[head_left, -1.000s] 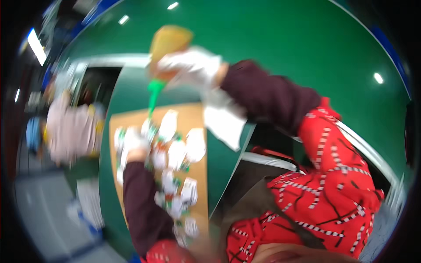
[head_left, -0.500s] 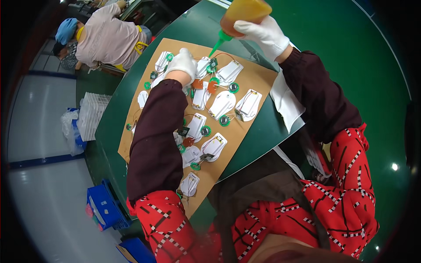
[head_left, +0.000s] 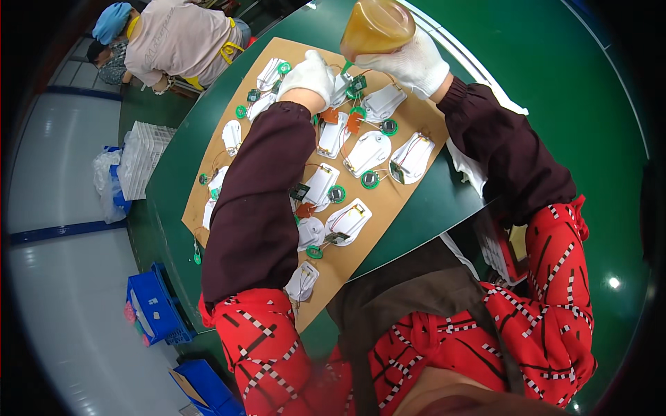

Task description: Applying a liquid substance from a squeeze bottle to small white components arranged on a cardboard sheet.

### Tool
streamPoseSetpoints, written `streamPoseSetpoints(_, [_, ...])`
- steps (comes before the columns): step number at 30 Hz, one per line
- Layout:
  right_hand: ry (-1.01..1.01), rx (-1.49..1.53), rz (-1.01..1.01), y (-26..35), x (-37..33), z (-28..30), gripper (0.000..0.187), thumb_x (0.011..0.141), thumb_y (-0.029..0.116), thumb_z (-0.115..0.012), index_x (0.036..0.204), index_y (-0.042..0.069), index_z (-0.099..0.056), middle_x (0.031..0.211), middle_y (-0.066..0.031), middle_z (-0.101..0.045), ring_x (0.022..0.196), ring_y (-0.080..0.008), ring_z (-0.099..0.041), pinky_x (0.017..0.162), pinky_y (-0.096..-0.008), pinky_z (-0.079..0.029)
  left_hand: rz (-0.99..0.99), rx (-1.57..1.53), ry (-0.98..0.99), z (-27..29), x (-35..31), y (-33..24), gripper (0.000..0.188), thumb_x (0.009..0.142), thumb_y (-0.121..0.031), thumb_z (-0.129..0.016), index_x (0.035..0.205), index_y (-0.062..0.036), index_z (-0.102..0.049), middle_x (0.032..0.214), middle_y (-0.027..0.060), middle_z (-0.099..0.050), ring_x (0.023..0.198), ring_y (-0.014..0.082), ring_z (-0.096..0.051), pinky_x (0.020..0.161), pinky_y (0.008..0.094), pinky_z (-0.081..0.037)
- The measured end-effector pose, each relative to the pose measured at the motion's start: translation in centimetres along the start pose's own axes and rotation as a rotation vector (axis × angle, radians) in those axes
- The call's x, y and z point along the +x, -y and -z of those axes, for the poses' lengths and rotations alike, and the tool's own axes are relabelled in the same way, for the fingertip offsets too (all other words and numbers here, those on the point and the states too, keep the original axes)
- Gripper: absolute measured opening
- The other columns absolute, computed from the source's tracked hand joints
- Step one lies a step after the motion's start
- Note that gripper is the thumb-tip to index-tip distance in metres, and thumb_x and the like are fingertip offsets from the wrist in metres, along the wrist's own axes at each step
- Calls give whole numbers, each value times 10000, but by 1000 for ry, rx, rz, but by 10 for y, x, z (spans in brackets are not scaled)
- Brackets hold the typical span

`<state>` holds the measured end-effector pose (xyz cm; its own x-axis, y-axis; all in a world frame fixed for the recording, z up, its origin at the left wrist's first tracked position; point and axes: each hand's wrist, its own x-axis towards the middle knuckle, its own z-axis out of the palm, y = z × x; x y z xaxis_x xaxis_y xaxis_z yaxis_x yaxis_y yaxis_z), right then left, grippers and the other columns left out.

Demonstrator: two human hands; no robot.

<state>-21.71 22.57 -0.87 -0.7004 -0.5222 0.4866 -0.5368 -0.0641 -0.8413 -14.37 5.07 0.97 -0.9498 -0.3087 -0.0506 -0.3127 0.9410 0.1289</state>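
We judge the bottle [head_left: 378,29], tipped nozzle-down above the board [head_left: 385,204], soft and best squeezed round its belly, where our right hand [head_left: 411,64] wraps it, while our left hand [head_left: 310,76] (whether pinching, we cannot tell) meets delicately wired casings [head_left: 368,152].

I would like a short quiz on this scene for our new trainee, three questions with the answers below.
1. Which of the hands holds the amber bottle?
2. True or false: the left hand wears no glove.
3. Fill in the colour: several white parts lie on a ____ board, on a green table.

Key:
1. The right hand.
2. False; it wears a white glove.
3. Brown.
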Motion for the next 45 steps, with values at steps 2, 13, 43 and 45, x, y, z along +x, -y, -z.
streamPoseSetpoints(2, [-17,-17,14,3,-1,-3,600,634,283,-791,1121,74,-509,1040,-61,-596,920,-168,-578,832,-271,-459,1,-4,15,-1,1,4,417,828,-336,-458,1070,3,-443,987,231,-594,938,352,-577,807,393,-450])
streamPoseSetpoints(13, [13,-53,47,-2,-1,-7,543,660,310,-766,1092,83,-527,982,-58,-612,874,-171,-594,774,-258,-479,36,116,171,3,-4,-9,372,735,-375,-598,893,-45,-666,943,192,-621,909,307,-598,791,355,-465])
streamPoseSetpoints(43, [71,-73,87,-2,-7,6,534,673,296,-760,1099,87,-516,1019,-62,-594,909,-182,-577,816,-272,-468,75,116,197,1,-3,-9,410,758,-405,-574,946,-49,-652,987,177,-615,950,304,-585,822,348,-455])
streamPoseSetpoints(45, [72,-62,103,1,-8,6,538,673,296,-760,1104,88,-513,1025,-63,-592,909,-186,-577,819,-272,-466,76,120,192,0,-3,-8,410,759,-406,-575,945,-49,-652,987,179,-614,950,305,-585,822,348,-455])
